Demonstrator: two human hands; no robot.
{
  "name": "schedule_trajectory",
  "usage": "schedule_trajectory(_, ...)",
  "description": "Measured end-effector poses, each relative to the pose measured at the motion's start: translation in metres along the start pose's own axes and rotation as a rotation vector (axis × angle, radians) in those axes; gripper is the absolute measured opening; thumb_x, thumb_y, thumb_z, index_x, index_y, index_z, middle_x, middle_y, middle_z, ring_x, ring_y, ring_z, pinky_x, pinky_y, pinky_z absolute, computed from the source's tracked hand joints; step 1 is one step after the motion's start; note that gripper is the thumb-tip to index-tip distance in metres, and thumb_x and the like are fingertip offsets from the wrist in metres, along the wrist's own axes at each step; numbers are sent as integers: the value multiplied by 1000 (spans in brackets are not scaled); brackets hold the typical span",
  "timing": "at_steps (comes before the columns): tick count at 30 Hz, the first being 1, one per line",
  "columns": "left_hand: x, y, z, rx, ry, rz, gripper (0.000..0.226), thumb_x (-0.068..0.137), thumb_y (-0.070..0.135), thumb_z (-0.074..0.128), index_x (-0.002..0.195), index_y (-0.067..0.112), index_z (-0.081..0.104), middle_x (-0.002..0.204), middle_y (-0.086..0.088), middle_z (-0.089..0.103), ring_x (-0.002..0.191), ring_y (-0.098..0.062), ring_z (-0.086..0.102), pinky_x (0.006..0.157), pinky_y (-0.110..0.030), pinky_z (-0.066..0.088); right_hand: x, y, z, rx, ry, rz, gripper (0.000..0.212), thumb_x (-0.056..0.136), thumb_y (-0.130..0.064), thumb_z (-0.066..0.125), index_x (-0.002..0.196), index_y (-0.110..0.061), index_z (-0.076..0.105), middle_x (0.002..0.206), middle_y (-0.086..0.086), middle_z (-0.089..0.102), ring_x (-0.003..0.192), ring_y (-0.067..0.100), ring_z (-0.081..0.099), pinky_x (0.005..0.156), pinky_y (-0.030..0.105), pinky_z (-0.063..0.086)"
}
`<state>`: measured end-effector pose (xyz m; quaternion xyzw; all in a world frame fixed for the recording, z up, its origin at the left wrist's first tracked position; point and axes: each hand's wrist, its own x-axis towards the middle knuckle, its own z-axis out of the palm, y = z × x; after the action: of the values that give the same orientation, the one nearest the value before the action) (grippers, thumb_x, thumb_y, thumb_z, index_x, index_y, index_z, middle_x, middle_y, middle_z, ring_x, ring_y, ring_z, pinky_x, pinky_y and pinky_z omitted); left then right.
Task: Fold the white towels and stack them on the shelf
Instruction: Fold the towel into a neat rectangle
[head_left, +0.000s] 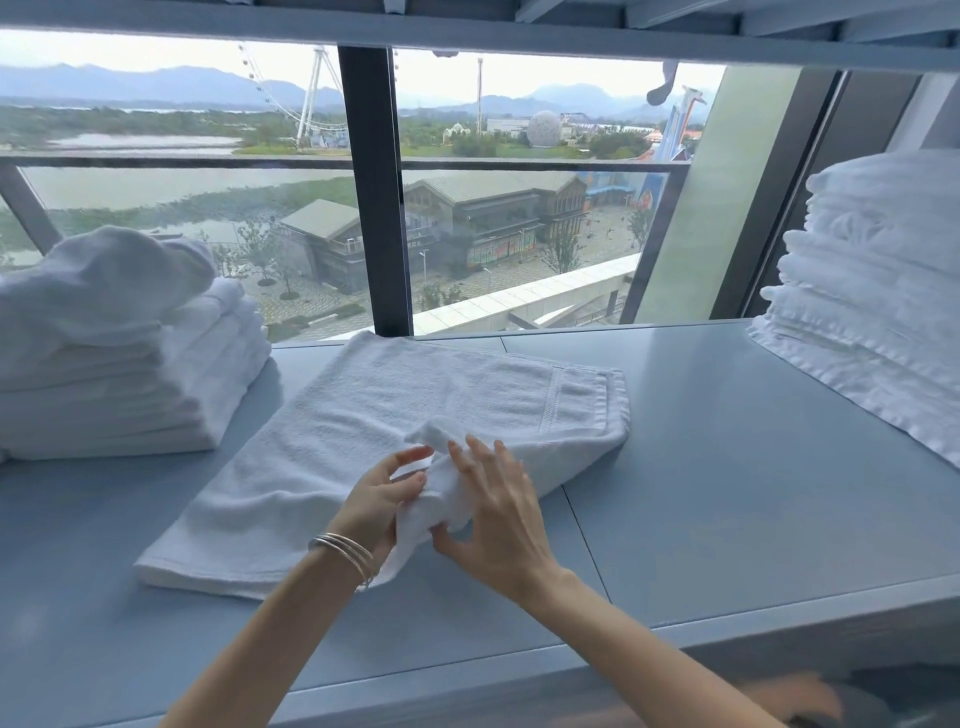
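Here, left hand (387, 493) pinching raised fold of white towel (415, 395), right hand (501, 514) seemingly gripping it too

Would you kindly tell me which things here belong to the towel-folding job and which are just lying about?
Part of the job: the towel gripped by the left hand and right hand; the left pile with a loose towel on top; the right pile; the shelf.
Just there: the bracelets on the left wrist; the window behind.
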<state>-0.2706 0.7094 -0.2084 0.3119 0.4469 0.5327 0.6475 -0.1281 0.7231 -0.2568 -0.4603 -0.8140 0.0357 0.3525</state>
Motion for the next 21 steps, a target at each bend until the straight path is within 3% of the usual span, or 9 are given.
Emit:
schedule_trajectory(3, -2, 6, 8, 59, -40, 87, 28, 91, -10, 43, 110, 7, 55, 90, -14, 66, 61, -14, 68, 54, -24, 56, 3, 11, -11, -37, 147, -14, 65, 66, -15, 63, 127, -23, 41, 130, 5, 55, 105, 29, 61, 73, 37, 55)
schedule_trajectory(7, -8, 5, 10, 459, -236, 228, 26, 83, 0, 54, 105, 14, 58, 88, 1, 72, 76, -7, 66, 68, -18, 52, 7, 24, -58, -108, 277, -47, 35, 68, -10, 46, 99, -23, 58, 89, -6, 67, 69, 19, 62, 58, 27, 45)
schedule_trajectory(9, -12, 4, 9, 707, -404, 197, 31, 80, -4, 51, 102, 17, 61, 92, 3, 71, 87, -8, 65, 76, -20, 51, -1, 24, -92, -105, 111, -108, 27, 71, -14, 42, 84, -24, 63, 70, -10, 63, 63, 16, 60, 58, 27, 43)
schedule_trajectory(10, -15, 4, 9, 803, -475, 164, 36, 83, -11, 47, 100, 17, 62, 93, 4, 71, 91, -10, 67, 81, -24, 52, -7, 21, -112, -72, -110, -81, 28, 72, -18, 40, 84, -26, 64, 68, -12, 62, 64, 15, 61, 60, 27, 45)
schedule_trajectory(13, -8, 1, 9, 1161, -453, 258, 49, 87, -13, 38, 91, 28, 64, 90, 11, 71, 91, 0, 66, 83, -24, 50, -20, 24, -154, 140, -876, 113, 28, 84, -21, 50, 105, -31, 64, 84, -12, 68, 75, 4, 65, 70, 14, 47)
schedule_trajectory(14, -4, -3, 10, 1297, -364, 334, 44, 90, -6, 41, 94, 32, 64, 93, 11, 70, 91, 0, 64, 81, -25, 46, -22, 31, -156, 206, -903, 140, 25, 87, -20, 55, 109, -28, 64, 90, -9, 70, 79, 3, 66, 73, 12, 47)
schedule_trajectory(16, 7, -17, 13, 1538, -186, 377, 27, 97, 22, 44, 118, 33, 55, 121, 8, 59, 109, -10, 54, 91, -29, 40, -20, 56, -147, 220, -618, 182, 26, 90, -18, 58, 115, -25, 63, 101, -4, 70, 91, 3, 65, 85, 22, 49)
schedule_trajectory(18, 17, -40, 17, 1743, -137, 169, 43, 96, 48, 35, 138, 39, 32, 148, 11, 29, 137, -19, 26, 106, -52, 27, -20, 83, -127, 75, -434, 202, 34, 92, -20, 55, 126, -26, 56, 122, -4, 61, 111, 10, 57, 97, 31, 44)
schedule_trajectory(21, 29, -69, 19, 1912, -91, 77, 58, 87, 66, 10, 143, 50, 3, 156, 14, -9, 143, -27, -14, 99, -73, 2, -29, 117, -92, -68, -563, 226, 42, 95, -34, 46, 136, -33, 42, 146, -5, 37, 137, 17, 29, 112, 32, 25)
